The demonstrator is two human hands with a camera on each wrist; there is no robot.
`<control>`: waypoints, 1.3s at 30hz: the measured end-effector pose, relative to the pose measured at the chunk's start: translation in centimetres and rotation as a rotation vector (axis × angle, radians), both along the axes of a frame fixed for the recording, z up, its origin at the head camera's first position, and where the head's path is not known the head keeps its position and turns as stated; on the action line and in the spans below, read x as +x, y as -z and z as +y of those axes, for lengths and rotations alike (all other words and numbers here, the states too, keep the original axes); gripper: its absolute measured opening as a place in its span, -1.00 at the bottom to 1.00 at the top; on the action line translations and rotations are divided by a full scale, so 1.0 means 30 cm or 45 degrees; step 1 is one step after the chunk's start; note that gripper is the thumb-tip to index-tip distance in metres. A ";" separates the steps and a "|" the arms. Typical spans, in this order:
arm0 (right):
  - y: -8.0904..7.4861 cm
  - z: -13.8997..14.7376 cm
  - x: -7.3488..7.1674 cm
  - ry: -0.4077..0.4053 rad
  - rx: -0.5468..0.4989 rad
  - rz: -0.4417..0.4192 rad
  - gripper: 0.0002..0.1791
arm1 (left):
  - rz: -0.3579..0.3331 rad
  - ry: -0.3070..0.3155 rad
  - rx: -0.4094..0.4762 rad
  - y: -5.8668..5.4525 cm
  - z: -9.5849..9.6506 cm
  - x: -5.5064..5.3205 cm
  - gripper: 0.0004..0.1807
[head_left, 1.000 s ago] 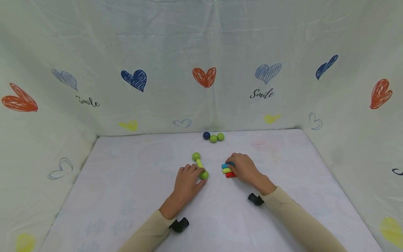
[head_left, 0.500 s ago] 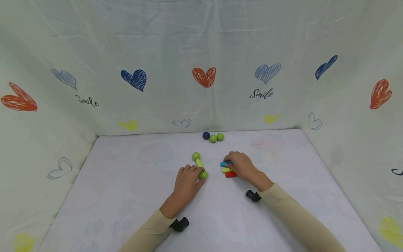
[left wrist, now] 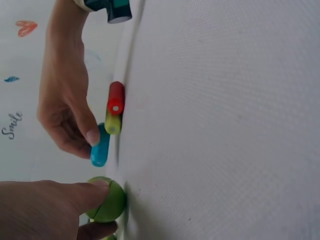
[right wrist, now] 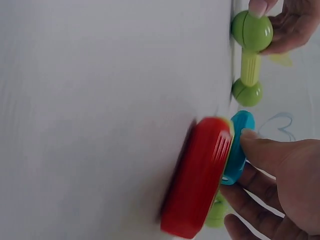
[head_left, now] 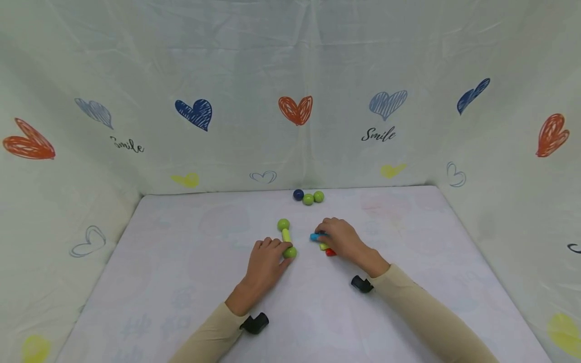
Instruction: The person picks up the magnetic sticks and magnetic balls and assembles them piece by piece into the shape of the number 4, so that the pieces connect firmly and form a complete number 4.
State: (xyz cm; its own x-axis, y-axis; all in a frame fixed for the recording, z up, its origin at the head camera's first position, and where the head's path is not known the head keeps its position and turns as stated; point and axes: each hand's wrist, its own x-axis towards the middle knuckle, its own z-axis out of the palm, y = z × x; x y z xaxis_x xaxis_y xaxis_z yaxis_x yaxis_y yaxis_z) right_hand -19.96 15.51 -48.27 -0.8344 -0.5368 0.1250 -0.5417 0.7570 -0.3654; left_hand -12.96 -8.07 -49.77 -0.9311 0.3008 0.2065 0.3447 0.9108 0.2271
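Observation:
Thumb and fingers of my left hand [head_left: 265, 263] pinch the near green ball [head_left: 289, 252]. A yellow-green rod [head_left: 286, 235] joins that ball to a second green ball [head_left: 283, 224] farther off, and the piece lies on the table. My right hand [head_left: 342, 239] pinches a blue rod [right wrist: 241, 145] between thumb and fingers. Close under that hand lie a second yellow-green rod [left wrist: 113, 123] and a red rod [right wrist: 198, 177], side by side. In the head view the right hand covers part of all these rods.
At the table's back edge a dark blue ball [head_left: 298, 195] and two more green balls, one nearer [head_left: 308, 199] and one to its right [head_left: 319, 196], sit close together. A white sheet printed with hearts hangs behind the white table [head_left: 204, 282].
My right hand has moved left with the blue rod, which now sticks out past the other rods. The left hand, still on its ball, has shifted slightly left.

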 end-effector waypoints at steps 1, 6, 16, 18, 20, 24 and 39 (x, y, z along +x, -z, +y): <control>0.000 -0.007 0.005 -0.012 -0.007 0.009 -0.85 | 0.003 0.002 0.000 0.000 -0.003 0.000 -0.60; -0.007 -0.035 0.030 -0.064 -0.035 0.042 -0.86 | 0.013 0.004 -0.014 0.000 -0.014 0.001 -0.60; -0.022 -0.082 0.055 -0.108 -0.035 0.059 -0.86 | 0.001 -0.017 -0.021 -0.003 -0.044 0.000 -0.60; -0.024 -0.091 0.058 -0.116 -0.039 0.058 -0.86 | 0.004 -0.017 -0.015 -0.004 -0.052 0.000 -0.60; -0.023 -0.099 0.061 -0.122 -0.037 0.056 -0.87 | 0.010 -0.019 -0.005 -0.008 -0.059 0.001 -0.60; -0.012 -0.112 0.062 -0.137 -0.029 0.061 -0.87 | 0.018 -0.020 0.003 -0.009 -0.070 0.003 -0.60; -0.002 -0.150 0.062 -0.200 -0.039 0.060 -0.84 | 0.028 0.015 0.028 -0.008 -0.082 0.005 -0.62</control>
State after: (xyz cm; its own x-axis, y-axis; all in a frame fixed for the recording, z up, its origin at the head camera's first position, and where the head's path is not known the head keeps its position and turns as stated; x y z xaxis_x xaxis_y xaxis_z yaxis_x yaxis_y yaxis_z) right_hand -18.10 11.03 -48.19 -0.7335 -0.6554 0.1801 -0.6694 0.6507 -0.3585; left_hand -12.81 -10.54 -49.53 -0.9225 0.3070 0.2339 0.3607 0.9015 0.2393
